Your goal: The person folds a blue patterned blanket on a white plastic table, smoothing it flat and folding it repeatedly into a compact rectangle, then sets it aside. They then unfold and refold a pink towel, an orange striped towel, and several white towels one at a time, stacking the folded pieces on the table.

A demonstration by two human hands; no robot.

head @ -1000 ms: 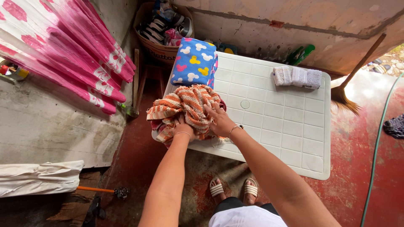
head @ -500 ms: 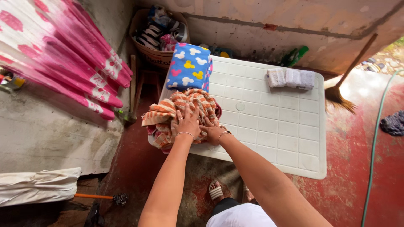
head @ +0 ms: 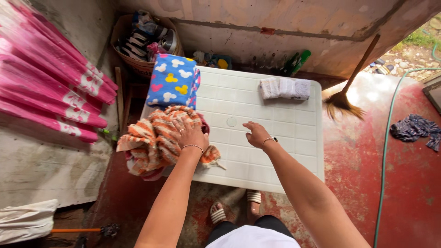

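My left hand (head: pixel 189 132) lies palm down on a crumpled orange and white striped towel (head: pixel 151 140) heaped at the near left corner of a white plastic table (head: pixel 280 138). My right hand (head: pixel 256 133) hovers over the table's bare middle with its fingers apart and nothing in it. Behind the heap lies a folded blue cloth with a coloured pattern (head: pixel 173 81). Three small rolled white cloths (head: pixel 285 88) sit in a row at the table's far edge.
Pink and white fabric (head: pixel 50 87) hangs at the left. A cardboard box of shoes (head: pixel 142 39) stands behind the table. A broom (head: pixel 349 87) leans on the wall at right, with a green hose (head: pixel 385 138) and a dark rag (head: pixel 413 128) on the red floor.
My right hand has left the striped towel and moved right over the bare table. My left hand stays pressed on the heap. The view has shifted to the right.
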